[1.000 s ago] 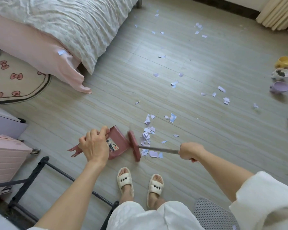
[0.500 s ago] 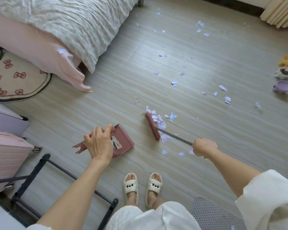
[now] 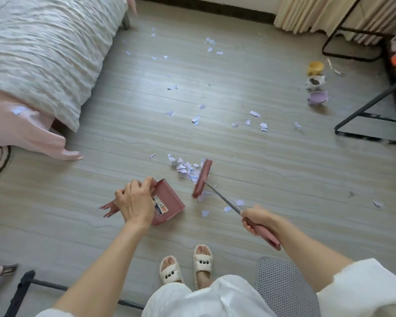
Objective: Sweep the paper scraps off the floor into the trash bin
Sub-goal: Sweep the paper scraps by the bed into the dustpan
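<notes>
A heap of pale paper scraps [image 3: 185, 168] lies on the grey plank floor [image 3: 284, 179], touching the pink broom head [image 3: 202, 178] on its left side, just beyond the pink dustpan [image 3: 169, 200]; more scraps [image 3: 254, 113] are scattered farther out toward the bed [image 3: 44, 53]; the right hand [image 3: 258, 219] grips the broom's handle; the left hand [image 3: 134, 199] curls round the dustpan's rear edge; three small bowls [image 3: 315, 81] stand at right near a black frame.

Rumpled bed [image 3: 44, 53] at left; three small bowls [image 3: 316, 84] at right
</notes>
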Tool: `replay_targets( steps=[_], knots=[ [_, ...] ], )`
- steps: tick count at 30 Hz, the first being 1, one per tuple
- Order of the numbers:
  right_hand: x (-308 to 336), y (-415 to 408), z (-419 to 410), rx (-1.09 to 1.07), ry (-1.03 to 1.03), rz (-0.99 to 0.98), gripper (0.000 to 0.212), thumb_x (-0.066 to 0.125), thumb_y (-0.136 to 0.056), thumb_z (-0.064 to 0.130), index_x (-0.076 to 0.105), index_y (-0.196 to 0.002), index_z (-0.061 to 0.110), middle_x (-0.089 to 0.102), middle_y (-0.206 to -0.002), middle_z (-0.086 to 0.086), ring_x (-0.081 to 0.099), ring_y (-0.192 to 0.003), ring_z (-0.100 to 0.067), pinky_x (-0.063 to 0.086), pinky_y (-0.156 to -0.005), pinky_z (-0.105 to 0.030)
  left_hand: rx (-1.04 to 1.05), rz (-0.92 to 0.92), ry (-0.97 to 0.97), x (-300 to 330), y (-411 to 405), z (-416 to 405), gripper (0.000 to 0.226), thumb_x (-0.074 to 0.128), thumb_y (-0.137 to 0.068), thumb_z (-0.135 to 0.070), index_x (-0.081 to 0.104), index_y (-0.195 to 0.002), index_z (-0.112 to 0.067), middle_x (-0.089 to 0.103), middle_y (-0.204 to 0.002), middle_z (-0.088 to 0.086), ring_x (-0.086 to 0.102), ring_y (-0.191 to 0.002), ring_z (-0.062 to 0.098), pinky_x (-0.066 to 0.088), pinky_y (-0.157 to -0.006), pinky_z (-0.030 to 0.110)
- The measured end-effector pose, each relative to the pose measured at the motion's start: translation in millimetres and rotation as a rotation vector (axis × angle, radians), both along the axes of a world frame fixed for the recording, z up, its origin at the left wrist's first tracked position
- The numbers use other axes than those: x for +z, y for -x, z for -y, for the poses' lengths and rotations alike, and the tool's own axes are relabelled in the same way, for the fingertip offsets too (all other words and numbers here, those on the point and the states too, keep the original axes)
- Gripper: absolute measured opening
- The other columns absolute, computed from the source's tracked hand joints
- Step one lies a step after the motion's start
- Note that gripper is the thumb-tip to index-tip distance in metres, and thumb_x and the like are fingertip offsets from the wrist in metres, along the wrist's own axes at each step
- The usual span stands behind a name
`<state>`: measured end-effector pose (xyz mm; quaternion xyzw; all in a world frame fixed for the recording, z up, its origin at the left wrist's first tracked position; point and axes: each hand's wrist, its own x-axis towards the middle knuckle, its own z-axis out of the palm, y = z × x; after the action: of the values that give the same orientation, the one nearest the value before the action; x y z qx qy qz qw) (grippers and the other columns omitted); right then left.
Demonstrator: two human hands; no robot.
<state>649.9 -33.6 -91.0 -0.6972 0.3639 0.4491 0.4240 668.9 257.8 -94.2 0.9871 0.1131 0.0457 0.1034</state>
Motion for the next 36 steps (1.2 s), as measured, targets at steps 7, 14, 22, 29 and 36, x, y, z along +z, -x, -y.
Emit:
replay_targets(
  steps=[7,14,22,29,36],
  knots=[
    [-4,20,29,-0.004,0.285,0.086,0.014,0.038,-0.091,0.006,0.05,-0.091,-0.001,0.051,-0.061,-0.011,0.05,-0.043,-0.019,0.043,-0.044,-0.025,-0.111,-0.047,0.023,1,-22,36,0.023,0.067,-0.08,-0.003,0.066,-0.09,-0.024,0.055,-0.074,0.005,0.055,-0.074,0.027,0.023,-0.071,0.035],
    [-20,40,60,0.003,0.55,-0.029,0.016,0.038,-0.09,0.006,0.053,-0.093,0.006,0.068,-0.088,-0.011,0.061,-0.044,-0.018,0.056,-0.059,-0.027,-0.242,-0.041,0.033,3,-23,77,0.024,0.077,-0.071,-0.006,0.065,-0.079,-0.025,0.052,-0.063,0.0,0.054,-0.061,0.023,0.006,-0.065,0.027],
    [-58,71,109,-0.1,0.568,-0.122,0.021,0.041,-0.092,0.012,0.06,-0.093,0.006,0.072,-0.094,-0.013,0.07,-0.09,-0.027,0.054,-0.075,-0.03,-0.339,-0.032,0.008,-4,-27,118,0.017,0.073,-0.078,-0.01,0.065,-0.082,-0.024,0.053,-0.065,0.001,0.054,-0.064,0.024,0.009,-0.068,0.027],
    [-65,81,96,-0.198,0.348,-0.082,0.02,0.036,-0.088,-0.004,0.049,-0.073,0.0,0.057,-0.059,-0.015,0.06,-0.054,-0.027,0.047,-0.057,-0.034,-0.393,0.006,-0.038,-6,-28,132,0.024,0.074,-0.074,-0.002,0.066,-0.083,-0.023,0.054,-0.066,0.002,0.055,-0.064,0.025,0.009,-0.066,0.029],
    [-33,55,49,-0.075,0.237,0.004,0.011,0.037,-0.089,0.001,0.047,-0.089,0.001,0.051,-0.066,-0.008,0.055,-0.045,-0.017,0.044,-0.038,-0.022,-0.361,-0.015,-0.02,-3,-34,118,0.025,0.07,-0.077,-0.002,0.066,-0.087,-0.024,0.055,-0.069,0.001,0.056,-0.07,0.025,0.016,-0.069,0.031]
  ],
)
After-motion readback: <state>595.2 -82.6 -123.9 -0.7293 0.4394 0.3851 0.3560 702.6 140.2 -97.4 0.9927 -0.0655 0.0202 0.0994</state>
